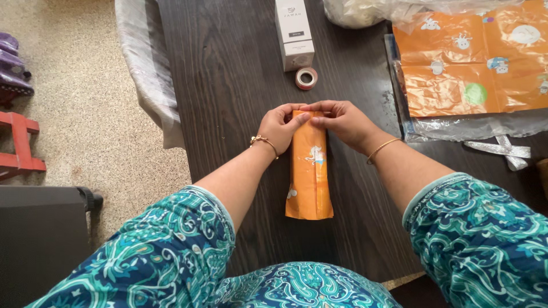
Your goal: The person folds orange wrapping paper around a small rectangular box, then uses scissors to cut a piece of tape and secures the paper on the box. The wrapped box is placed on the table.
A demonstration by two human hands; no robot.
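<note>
A long box wrapped in orange cartoon-print paper (309, 177) lies lengthwise on the dark wooden table (228, 85), its near end towards me. My left hand (278, 128) and my right hand (341, 121) meet at its far end, fingers pressing the paper folds there. Both wrists wear thin gold bangles. The far end of the wrapped box is hidden under my fingers.
A small roll of tape (306, 78) and a white upright carton (294, 33) sit just beyond my hands. Orange wrapping sheets in clear plastic (468, 63) lie at the right, with silver ribbon strips (505, 151) nearby. A plastic chair (148, 68) stands at the table's left.
</note>
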